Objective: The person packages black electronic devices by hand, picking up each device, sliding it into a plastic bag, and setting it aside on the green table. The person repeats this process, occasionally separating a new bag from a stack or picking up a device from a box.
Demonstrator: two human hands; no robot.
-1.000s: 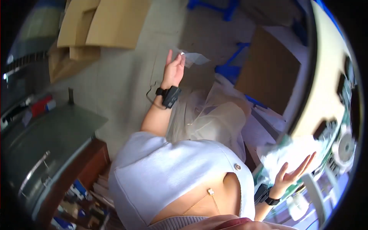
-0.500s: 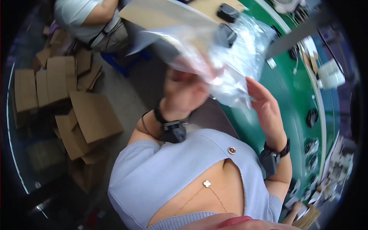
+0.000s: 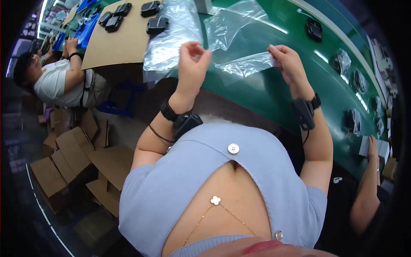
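My right hand (image 3: pixel 292 66) pinches one end of a clear plastic bag (image 3: pixel 245 64) over the green table. From those fingertips the bag stretches left, crinkled and glossy. My left hand (image 3: pixel 193 66) is closed in a pinch near the bag's other end; whether anything thin is between its fingertips is hidden. Behind and left of that hand lies a pile of clear plastic bags (image 3: pixel 173 40). Farther off, another clear bag (image 3: pixel 234 23) lies spread on the table.
Several black devices (image 3: pixel 114 22) lie on a cardboard sheet (image 3: pixel 96 53) at the far left. More, some wrapped in plastic (image 3: pixel 341 62), line the right of the green table (image 3: pixel 329 100). Cardboard boxes (image 3: pixel 64 165) crowd the floor at left. One person (image 3: pixel 55 83) sits at left; another person's arm (image 3: pixel 368 188) shows at right.
The view has swung leftward and my hands are farther apart. The plastic bunched and blurred between them before; now a single bag hangs from my right hand, and the bag pile lies beyond my left.
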